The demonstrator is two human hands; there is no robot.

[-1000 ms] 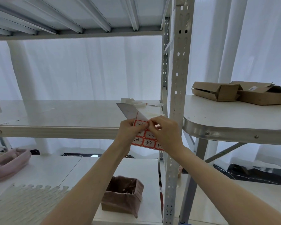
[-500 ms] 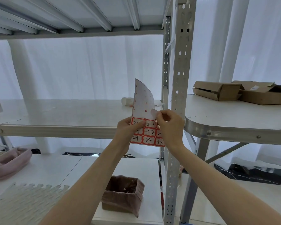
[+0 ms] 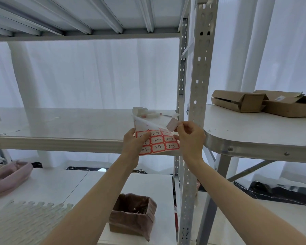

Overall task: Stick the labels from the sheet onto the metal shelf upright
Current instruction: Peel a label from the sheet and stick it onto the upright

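My left hand (image 3: pixel 133 143) grips the label sheet (image 3: pixel 158 144), a white sheet with red-framed labels marked 2-2 and 2-3; its bare top part is bent back. My right hand (image 3: pixel 190 137) pinches one peeled label (image 3: pixel 172 125), seen from its pale back, just right of the sheet's top. The perforated grey metal shelf upright (image 3: pixel 200 71) rises directly behind and right of my right hand, a short gap from the label.
Rolled white scraps (image 3: pixel 145 111) lie on the middle shelf (image 3: pixel 60 124). Two cardboard boxes (image 3: pixel 265 102) sit on a white table (image 3: pixel 254 131) to the right. Below stand a brown lined bin (image 3: pixel 133 213), a pink pouch (image 3: pixel 9 177) and a ribbed mat (image 3: pixel 25 218).
My right hand has peeled a label off the sheet and lifted it up to the right, toward the upright. The sheet's upper part, standing up half a second ago, has folded back.
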